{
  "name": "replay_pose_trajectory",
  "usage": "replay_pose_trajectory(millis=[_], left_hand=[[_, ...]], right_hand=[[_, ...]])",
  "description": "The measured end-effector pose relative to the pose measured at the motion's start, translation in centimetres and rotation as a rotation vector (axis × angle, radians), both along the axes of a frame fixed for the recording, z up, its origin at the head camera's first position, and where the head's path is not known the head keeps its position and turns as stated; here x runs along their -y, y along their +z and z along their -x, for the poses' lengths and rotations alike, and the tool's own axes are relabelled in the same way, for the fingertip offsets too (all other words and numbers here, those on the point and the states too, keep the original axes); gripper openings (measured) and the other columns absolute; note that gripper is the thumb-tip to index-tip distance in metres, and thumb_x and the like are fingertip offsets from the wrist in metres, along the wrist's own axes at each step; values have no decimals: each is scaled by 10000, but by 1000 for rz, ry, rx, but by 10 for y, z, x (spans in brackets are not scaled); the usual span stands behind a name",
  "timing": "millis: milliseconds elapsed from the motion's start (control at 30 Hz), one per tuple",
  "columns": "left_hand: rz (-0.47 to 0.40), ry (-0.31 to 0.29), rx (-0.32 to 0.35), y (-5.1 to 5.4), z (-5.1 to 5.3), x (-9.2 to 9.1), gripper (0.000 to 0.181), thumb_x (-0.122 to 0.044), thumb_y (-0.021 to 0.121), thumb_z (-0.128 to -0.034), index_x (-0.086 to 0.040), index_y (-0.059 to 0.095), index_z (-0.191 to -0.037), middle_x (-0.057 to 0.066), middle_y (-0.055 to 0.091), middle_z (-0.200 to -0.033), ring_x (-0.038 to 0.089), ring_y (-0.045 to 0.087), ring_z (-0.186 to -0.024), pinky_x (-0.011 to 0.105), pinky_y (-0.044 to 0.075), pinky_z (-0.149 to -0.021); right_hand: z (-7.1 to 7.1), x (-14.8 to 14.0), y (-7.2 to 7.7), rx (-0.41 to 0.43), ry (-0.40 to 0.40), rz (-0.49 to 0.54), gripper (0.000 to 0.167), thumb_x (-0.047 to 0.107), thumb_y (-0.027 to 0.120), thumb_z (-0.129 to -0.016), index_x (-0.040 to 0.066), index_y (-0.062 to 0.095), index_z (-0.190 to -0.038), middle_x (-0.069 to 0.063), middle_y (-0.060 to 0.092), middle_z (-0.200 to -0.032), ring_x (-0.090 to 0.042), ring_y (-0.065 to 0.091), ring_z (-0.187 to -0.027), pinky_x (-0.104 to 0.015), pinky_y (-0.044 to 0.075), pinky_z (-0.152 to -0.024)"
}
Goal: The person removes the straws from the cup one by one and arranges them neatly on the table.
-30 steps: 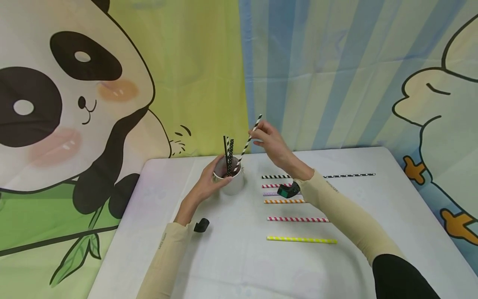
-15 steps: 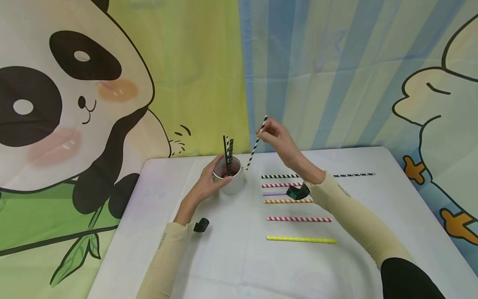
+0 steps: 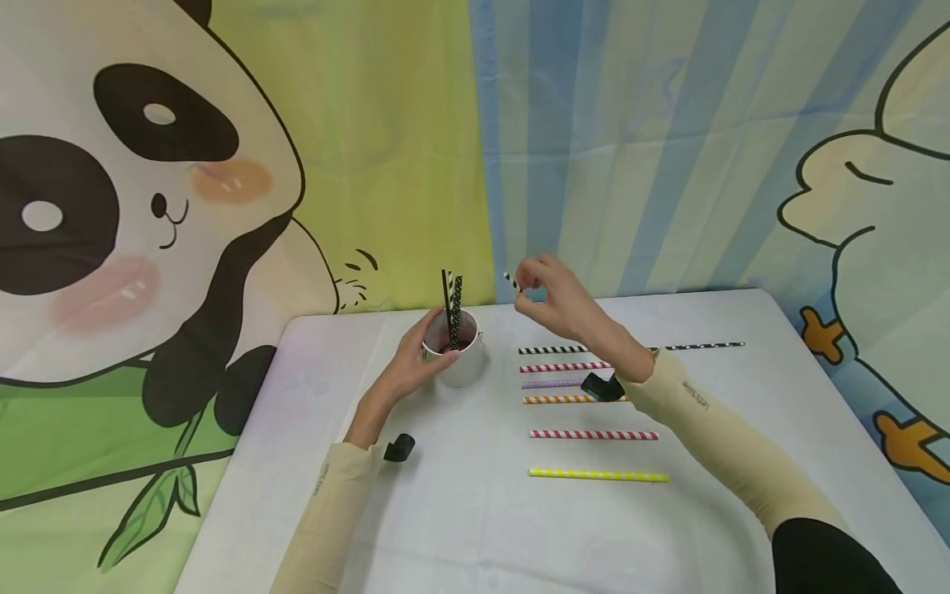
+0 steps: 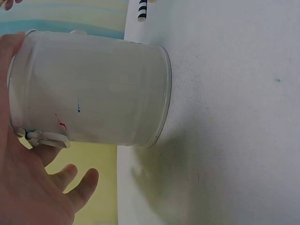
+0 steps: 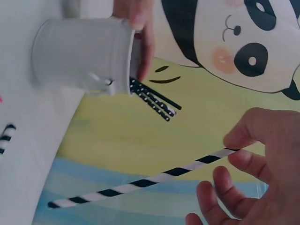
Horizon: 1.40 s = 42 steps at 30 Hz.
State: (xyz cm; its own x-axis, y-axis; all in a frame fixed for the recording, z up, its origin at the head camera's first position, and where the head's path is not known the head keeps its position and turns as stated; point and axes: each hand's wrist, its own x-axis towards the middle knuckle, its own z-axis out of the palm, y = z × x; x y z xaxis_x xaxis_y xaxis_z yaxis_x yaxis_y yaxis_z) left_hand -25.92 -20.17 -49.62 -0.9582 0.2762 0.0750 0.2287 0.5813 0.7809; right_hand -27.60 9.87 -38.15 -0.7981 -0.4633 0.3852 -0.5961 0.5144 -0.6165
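A small white metal pail (image 3: 463,369) stands on the table with several dark patterned straws (image 3: 455,318) upright in it. My left hand (image 3: 406,367) grips the pail's rim, thumb and fingers on either side. To the right of the pail, my right hand (image 3: 564,305) is raised above the far part of the table. It pinches a black-and-white striped paper straw (image 5: 145,182) by one end between thumb and index finger. In the right wrist view the straw's full length is in the air, apart from the pail. Only a short piece of it shows in the head view.
Paper straws lie in rows right of the pail: black-striped (image 3: 549,351), red-striped (image 3: 552,369), purple (image 3: 549,384), orange (image 3: 564,400), pink-striped (image 3: 594,435) and yellow (image 3: 598,475). A black dotted straw (image 3: 705,346) lies farther right. A printed cloth (image 3: 416,165) hangs behind the table.
My right hand has drawn the striped straw out of the pail, moved right, then lowered and turned, tilting the straw. The left hand and pail have stayed put.
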Motion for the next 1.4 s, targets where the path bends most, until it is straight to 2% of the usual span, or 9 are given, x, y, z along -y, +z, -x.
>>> replay_pose_trajectory(millis=[133, 300, 433, 533, 633, 900, 1100, 1200, 1400], left_hand=[[6, 5, 11, 0, 0, 1, 857, -482, 686, -912, -346, 196, -1602, 44, 245, -1661, 297, 204, -1541, 605, 206, -1209], [8, 5, 15, 0, 0, 1, 857, -499, 683, -909, -360, 194, -1600, 36, 241, -1663, 294, 197, -1543, 610, 205, -1207], [8, 7, 7, 0, 0, 1, 853, -491, 685, -911, -351, 201, -1600, 41, 254, -1658, 296, 215, -1537, 610, 213, -1204], [4, 7, 4, 0, 1, 1, 850, -470, 690, -913, -342, 207, -1600, 50, 260, -1655, 306, 223, -1533, 616, 218, -1201], [-3, 4, 5, 0, 1, 0, 849, -454, 692, -913, -334, 209, -1601, 54, 258, -1656, 310, 221, -1533, 617, 217, -1200], [10, 28, 17, -1, 0, 0, 879, -479, 700, -905, -244, 225, -1607, 59, 272, -1645, 310, 227, -1526, 623, 229, -1193], [13, 30, 23, -1, 0, 0, 863, -484, 697, -906, -326, 212, -1602, 55, 267, -1647, 307, 225, -1527, 621, 229, -1193], [18, 35, 30, -1, 0, 1, 860, -501, 693, -905, -368, 200, -1596, 53, 253, -1652, 310, 212, -1531, 626, 226, -1191], [16, 23, 16, 0, 0, 1, 861, -484, 694, -907, -348, 201, -1600, 71, 256, -1650, 327, 216, -1527, 635, 228, -1186]], right_hand=[[-5, -3, -5, -121, -31, -184, 55, 109, 551, -866, 115, 561, -919, -86, 539, -905, -244, 498, -829, -380, 426, -762], [-12, -6, -15, -280, -91, -378, 78, 76, 566, -840, 106, 558, -912, -81, 530, -832, -257, 443, -711, -368, 372, -649], [-16, -8, -26, -416, -177, -535, 137, 61, 553, -853, 102, 585, -980, -85, 508, -828, -264, 412, -685, -363, 329, -607], [-17, -10, -35, -465, -218, -607, 204, 58, 540, -869, 108, 618, -1051, -99, 522, -849, -276, 427, -696, -368, 323, -606], [-17, -13, -43, -464, -217, -632, 231, 53, 552, -873, 105, 644, -1079, -112, 542, -864, -286, 446, -711, -370, 330, -614], [-21, -20, -55, -370, -197, -682, 225, 51, 566, -887, 119, 643, -1087, -115, 540, -911, -303, 473, -780, -419, 402, -704], [-25, -28, -62, -318, -210, -734, 228, 42, 566, -882, 116, 624, -1090, -122, 530, -921, -313, 473, -804, -441, 426, -735], [-28, -34, -65, -320, -211, -755, 214, 48, 589, -880, 112, 624, -1082, -130, 535, -921, -318, 473, -807, -439, 421, -739], [-32, -49, -75, -355, -204, -784, 180, 53, 622, -876, 111, 631, -1047, -124, 522, -884, -282, 418, -745, -394, 368, -680]])
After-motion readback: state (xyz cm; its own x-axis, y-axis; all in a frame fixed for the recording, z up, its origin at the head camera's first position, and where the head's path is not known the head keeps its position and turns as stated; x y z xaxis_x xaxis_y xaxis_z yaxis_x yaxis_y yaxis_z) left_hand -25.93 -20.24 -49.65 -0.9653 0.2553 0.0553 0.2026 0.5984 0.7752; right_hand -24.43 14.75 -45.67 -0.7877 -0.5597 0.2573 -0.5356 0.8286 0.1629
